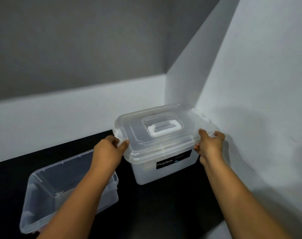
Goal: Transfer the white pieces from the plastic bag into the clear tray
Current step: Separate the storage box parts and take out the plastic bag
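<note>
We've got both hands clamped on the lidded box (161, 149): left hand (110, 149) pinching the side latch at its 9 o'clock end, thumb on the lid edge, fingers curled under the clip; right hand (210, 144) doing the same on the latch at the 3 o'clock end. Grip sits on the latches, not the white top handle (163, 128), so we read this as unclipping the lid (153, 128) rather than carrying the box, a judgement only. The box sits on the black surface (164, 204), tucked into the wall corner at about 1 o'clock from us, which leaves the right hand squeezed just beside the wall (258, 83). The clear tray (43, 187) lies open at 8 o'clock, near the box but apart from it, partly under our left forearm; handy as the drop target once something comes out. We see no plastic bag and no white pieces; the box walls are too cloudy to tell what's inside, though the bag is presumably in there. Transfer not started. Watch item: popping both clips at once may make the lid jump.
</note>
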Motion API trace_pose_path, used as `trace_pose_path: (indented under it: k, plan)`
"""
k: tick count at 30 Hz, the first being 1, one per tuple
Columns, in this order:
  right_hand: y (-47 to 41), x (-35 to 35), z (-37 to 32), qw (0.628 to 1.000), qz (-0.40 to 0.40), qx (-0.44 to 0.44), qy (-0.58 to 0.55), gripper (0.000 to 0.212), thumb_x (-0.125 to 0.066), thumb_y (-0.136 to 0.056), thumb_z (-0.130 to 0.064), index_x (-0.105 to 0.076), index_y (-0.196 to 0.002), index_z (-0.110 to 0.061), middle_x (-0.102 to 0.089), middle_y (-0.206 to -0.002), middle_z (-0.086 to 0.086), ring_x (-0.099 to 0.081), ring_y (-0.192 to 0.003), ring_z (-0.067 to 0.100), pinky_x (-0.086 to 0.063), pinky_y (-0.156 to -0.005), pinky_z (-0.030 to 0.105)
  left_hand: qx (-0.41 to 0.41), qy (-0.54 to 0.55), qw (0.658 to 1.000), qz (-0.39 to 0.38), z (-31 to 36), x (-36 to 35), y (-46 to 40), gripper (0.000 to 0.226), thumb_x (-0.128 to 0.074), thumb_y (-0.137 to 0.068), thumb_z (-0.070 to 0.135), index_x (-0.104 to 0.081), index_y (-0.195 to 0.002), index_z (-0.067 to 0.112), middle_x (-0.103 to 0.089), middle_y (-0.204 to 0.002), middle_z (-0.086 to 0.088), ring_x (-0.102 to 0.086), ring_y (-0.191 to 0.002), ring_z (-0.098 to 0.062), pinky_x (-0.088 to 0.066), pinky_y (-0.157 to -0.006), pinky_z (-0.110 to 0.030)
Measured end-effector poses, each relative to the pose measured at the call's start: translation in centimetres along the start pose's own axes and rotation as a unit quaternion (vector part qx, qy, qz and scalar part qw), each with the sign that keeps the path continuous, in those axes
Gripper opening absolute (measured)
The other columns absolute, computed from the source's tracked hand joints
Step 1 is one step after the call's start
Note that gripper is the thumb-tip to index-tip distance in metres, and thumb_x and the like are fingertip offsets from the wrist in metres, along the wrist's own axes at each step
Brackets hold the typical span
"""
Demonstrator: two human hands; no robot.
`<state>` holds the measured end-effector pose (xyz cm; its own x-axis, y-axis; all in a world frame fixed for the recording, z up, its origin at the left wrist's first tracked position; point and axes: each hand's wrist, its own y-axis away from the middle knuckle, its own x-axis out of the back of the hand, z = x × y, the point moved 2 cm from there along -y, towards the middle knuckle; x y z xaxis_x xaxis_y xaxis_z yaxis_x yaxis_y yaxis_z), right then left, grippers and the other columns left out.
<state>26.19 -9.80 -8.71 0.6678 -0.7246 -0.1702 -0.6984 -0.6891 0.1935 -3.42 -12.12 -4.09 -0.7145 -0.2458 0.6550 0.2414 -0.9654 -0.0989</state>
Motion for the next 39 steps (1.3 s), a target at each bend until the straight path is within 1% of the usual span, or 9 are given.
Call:
trace_pose_path:
  k: [5, 8, 12, 16, 23, 28, 32, 35, 39]
  plan:
    - [2.2, 2.9, 0.0, 1.0, 0.01, -0.001, -0.003, 0.041, -0.066, -0.088, -0.023, -0.034, -0.113, -0.027, -0.056, -0.101, 0.014, -0.051, -0.059, 0.017, -0.044, -0.038, 0.021, -0.023, -0.001, 1.0, 0.001, -0.2, 0.4, 2.5, 0.036, -0.066, -0.087, 0.037, -0.062, -0.107, 0.007, -0.057, -0.092, 0.002, -0.052, -0.074, -0.011, -0.038, -0.057, -0.022]
    - [3.2, 4.5, -0.1, 1.0, 0.012, 0.0, -0.002, 0.042, -0.067, -0.088, -0.024, -0.034, -0.114, -0.027, -0.057, -0.103, 0.015, -0.053, -0.062, 0.018, -0.045, -0.038, 0.021, -0.033, -0.005, 0.999, 0.006, -0.1, 0.3, 3.7, 0.033, -0.067, -0.086, 0.035, -0.062, -0.102, 0.007, -0.06, -0.091, -0.001, -0.053, -0.079, -0.015, -0.037, -0.062, -0.024]
    - [4.4, 6.2, -0.7, 1.0, -0.002, -0.003, 0.005, 0.044, -0.067, -0.089, -0.024, -0.032, -0.115, -0.025, -0.057, -0.106, 0.013, -0.055, -0.059, 0.016, -0.049, -0.045, 0.025, -0.028, -0.009, 1.0, 0.012, 0.3, 0.1, 5.4, 0.027, -0.067, -0.086, 0.035, -0.06, -0.094, 0.01, -0.061, -0.09, -0.002, -0.052, -0.073, -0.013, -0.033, -0.053, -0.019]
    - [5.5, 8.0, -1.2, 0.999, -0.03, -0.012, 0.008, 0.048, -0.068, -0.089, -0.023, -0.031, -0.119, -0.025, -0.057, -0.103, 0.013, -0.054, -0.052, 0.015, -0.053, -0.052, 0.029, -0.014, -0.006, 1.0, 0.023, 0.9, 0.2, 7.2, 0.023, -0.067, -0.085, 0.032, -0.06, -0.09, 0.011, -0.061, -0.087, -0.001, -0.052, -0.074, -0.014, -0.034, -0.056, -0.025]
    - [7.5, 12.3, -1.8, 0.996, -0.084, -0.023, -0.01, 0.051, -0.073, -0.086, -0.019, -0.033, -0.118, -0.021, -0.059, -0.085, 0.017, -0.058, -0.056, 0.022, -0.058, -0.054, 0.036, 0.006, -0.02, 1.0, 0.011, 0.0, 0.6, 10.0, 0.017, -0.062, -0.088, 0.033, -0.056, -0.086, 0.017, -0.06, -0.088, -0.001, -0.057, -0.08, -0.019, -0.041, -0.068, -0.032]
    - [7.4, 16.1, -2.4, 0.989, -0.106, 0.008, 0.1, 0.037, -0.059, -0.093, -0.039, -0.047, -0.106, -0.007, -0.053, -0.073, 0.016, -0.057, -0.054, 0.026, -0.059, -0.053, 0.04, 0.043, 0.0, 0.999, 0.021, -1.2, 0.9, 10.8, 0.018, -0.056, -0.093, 0.033, -0.052, -0.086, 0.017, -0.063, -0.081, -0.005, -0.064, -0.071, -0.024, -0.048, -0.062, -0.034]
    - [5.2, 16.5, -4.4, 0.935, -0.11, 0.151, 0.3, 0.036, -0.047, -0.095, -0.051, -0.053, -0.095, -0.016, -0.062, -0.083, 0.008, -0.064, -0.072, 0.028, -0.057, -0.072, 0.047, 0.065, 0.009, 0.998, 0.011, -1.2, 1.0, 11.2, 0.021, -0.056, -0.093, 0.036, -0.054, -0.1, 0.016, -0.064, -0.086, -0.003, -0.065, -0.068, -0.019, -0.052, -0.062, -0.034]
    - [2.9, 14.6, -6.2, 0.867, -0.12, 0.241, 0.42, 0.041, -0.041, -0.098, -0.043, -0.061, -0.101, -0.007, -0.064, -0.096, 0.01, -0.061, -0.092, 0.034, -0.044, -0.076, 0.033, 0.061, -0.027, 0.998, 0.006, -0.9, 1.1, 11.2, 0.025, -0.053, -0.094, 0.037, -0.056, -0.105, 0.015, -0.066, -0.089, -0.004, -0.065, -0.068, -0.018, -0.052, -0.068, -0.036]
    - [-1.1, 10.8, -6.4, 0.824, -0.181, 0.152, 0.516, 0.049, -0.034, -0.099, -0.045, -0.062, -0.101, -0.006, -0.065, -0.109, 0.016, -0.059, -0.101, 0.037, -0.047, -0.087, 0.041, 0.073, -0.038, 0.996, -0.017, -0.7, 1.1, 11.6, 0.027, -0.048, -0.096, 0.036, -0.055, -0.111, 0.013, -0.064, -0.089, -0.004, -0.064, -0.072, -0.018, -0.054, -0.076, -0.041]
